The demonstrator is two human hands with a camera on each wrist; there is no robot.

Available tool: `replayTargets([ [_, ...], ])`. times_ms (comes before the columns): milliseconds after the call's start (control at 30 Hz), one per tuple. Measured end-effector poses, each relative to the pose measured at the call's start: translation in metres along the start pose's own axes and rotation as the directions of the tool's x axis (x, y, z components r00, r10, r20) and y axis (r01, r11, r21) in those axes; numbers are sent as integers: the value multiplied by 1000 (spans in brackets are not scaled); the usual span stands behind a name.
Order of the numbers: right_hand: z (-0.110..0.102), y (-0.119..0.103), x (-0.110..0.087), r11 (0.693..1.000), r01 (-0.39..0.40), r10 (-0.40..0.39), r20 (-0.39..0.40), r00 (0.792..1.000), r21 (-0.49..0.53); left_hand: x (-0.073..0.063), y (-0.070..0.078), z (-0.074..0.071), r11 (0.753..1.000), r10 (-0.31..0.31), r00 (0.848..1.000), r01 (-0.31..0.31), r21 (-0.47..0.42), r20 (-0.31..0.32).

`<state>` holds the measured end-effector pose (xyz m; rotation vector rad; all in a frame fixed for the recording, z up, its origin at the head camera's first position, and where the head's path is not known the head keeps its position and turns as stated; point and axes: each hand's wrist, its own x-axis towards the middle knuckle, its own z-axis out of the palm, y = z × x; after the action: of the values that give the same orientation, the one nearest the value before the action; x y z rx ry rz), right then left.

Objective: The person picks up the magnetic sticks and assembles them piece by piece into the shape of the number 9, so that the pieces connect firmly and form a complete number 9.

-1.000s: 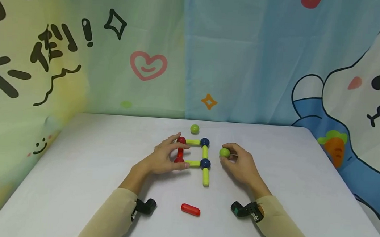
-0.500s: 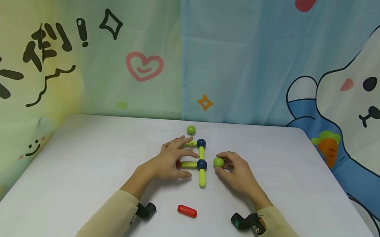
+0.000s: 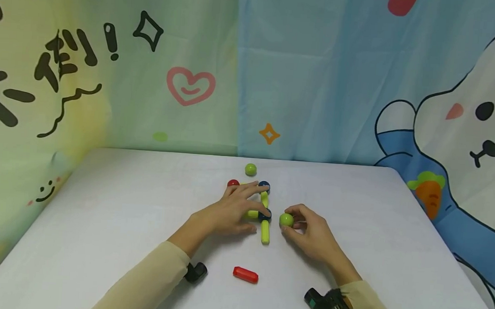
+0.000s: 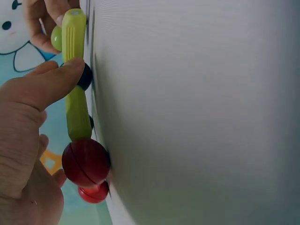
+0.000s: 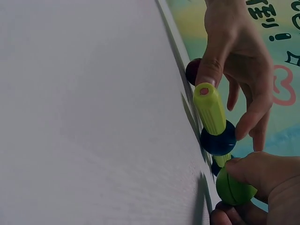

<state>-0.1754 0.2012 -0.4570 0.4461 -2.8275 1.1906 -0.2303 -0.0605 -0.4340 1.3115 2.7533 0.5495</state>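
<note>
In the head view, my right hand (image 3: 308,231) pinches a green ball (image 3: 286,220) between thumb and fingers, just right of a ball-and-stick frame. The frame has red balls (image 4: 86,161), blue balls (image 5: 218,138) and yellow-green sticks (image 3: 265,232); one stick points toward me from the near blue ball. My left hand (image 3: 237,213) spreads over the frame's left part and hides much of it. Its index fingertip lies at the near blue ball, with the thumb lower and apart. Whether the fingertips touch the frame is hard to tell.
A loose red stick (image 3: 246,274) lies on the white table (image 3: 140,242) between the forearms. Another green ball (image 3: 251,169) rests behind the frame, near the table's back edge. A printed curtain (image 3: 311,83) hangs behind.
My left hand has slid right across the frame, from its red side toward the blue balls. My right hand has drawn the green ball nearer to me, level with the near blue ball.
</note>
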Motion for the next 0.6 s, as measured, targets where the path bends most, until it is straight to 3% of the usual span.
replayTargets([
  [600,-10,0,-22,996,83,-82,55,995,-28,19,18,3,998,-28,990,21,55,138],
])
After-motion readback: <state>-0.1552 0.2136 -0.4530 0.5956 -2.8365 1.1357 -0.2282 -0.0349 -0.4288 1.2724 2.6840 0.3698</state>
